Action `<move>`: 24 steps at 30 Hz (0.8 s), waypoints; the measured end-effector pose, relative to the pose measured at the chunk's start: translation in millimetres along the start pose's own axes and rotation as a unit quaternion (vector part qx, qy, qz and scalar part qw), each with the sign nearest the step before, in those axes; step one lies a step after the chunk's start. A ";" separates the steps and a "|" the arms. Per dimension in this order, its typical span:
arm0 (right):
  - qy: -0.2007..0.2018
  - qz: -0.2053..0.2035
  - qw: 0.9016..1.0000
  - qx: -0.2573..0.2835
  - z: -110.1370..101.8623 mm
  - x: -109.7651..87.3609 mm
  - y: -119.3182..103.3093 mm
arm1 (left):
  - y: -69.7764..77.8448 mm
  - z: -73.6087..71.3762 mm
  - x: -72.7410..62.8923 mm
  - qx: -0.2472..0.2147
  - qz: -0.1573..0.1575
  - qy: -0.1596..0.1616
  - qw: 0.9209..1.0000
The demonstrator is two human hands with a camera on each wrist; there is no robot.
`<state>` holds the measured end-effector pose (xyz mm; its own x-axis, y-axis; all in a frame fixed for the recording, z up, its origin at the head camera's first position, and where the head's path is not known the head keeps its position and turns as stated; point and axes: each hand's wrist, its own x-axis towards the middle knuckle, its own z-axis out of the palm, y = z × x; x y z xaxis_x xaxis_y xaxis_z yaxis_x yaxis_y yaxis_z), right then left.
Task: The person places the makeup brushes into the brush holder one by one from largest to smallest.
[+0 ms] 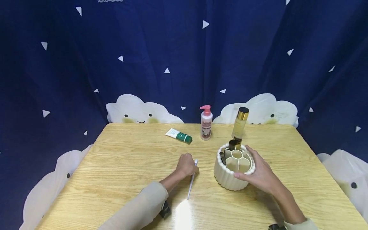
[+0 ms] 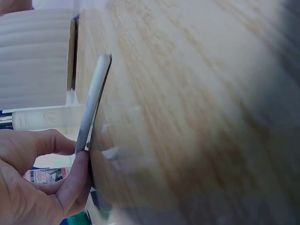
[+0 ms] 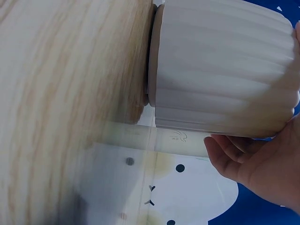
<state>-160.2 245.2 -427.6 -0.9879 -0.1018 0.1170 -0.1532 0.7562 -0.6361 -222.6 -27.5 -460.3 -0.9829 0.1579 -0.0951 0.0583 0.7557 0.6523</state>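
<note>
A slim pale stick (image 1: 191, 185) with a wider whitish end lies slantwise low over the table. My left hand (image 1: 186, 165) pinches it between thumb and fingers near its far end; the left wrist view shows the stick (image 2: 93, 98) close to the wood. To the right stands a round cream ribbed holder (image 1: 228, 180) with flower-shaped dividers. Several dark items (image 1: 222, 156) stand in its left and back compartments. My right hand (image 1: 263, 175) grips the holder's right side, thumb at the near rim and fingers round the back. In the right wrist view, its ribbed wall (image 3: 225, 65) fills the upper right.
A white pump bottle (image 1: 206, 126) with a pink top stands at the back. Behind the holder is a yellowish bottle (image 1: 239, 126) with a gold and black cap. A white and green tube (image 1: 179, 135) lies at back left on the wooden table (image 1: 120, 153).
</note>
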 end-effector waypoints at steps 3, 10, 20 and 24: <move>0.002 -0.004 1.000 0.001 -0.9 0.2 -0.5 | -0.7 -1.4 0.1 -0.005 -0.004 -0.008 1.000; -0.001 -0.003 1.000 0.005 -1.7 -0.4 -1.7 | -0.9 -6.4 -2.8 -0.059 0.003 -0.007 0.998; 0.000 -0.001 1.000 0.006 1.1 0.5 1.7 | 7.7 -10.8 -5.6 -0.122 0.018 0.028 0.992; -0.001 0.000 1.000 0.006 0.7 0.3 0.5 | 12.2 -14.7 -7.6 -0.160 0.021 0.032 0.986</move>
<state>-160.6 245.1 -428.4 -0.9880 -0.1023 0.1160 -0.1533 0.7482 -0.6455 -217.0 -28.8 -440.5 -0.9904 0.1365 -0.0228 0.0502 0.5083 0.8597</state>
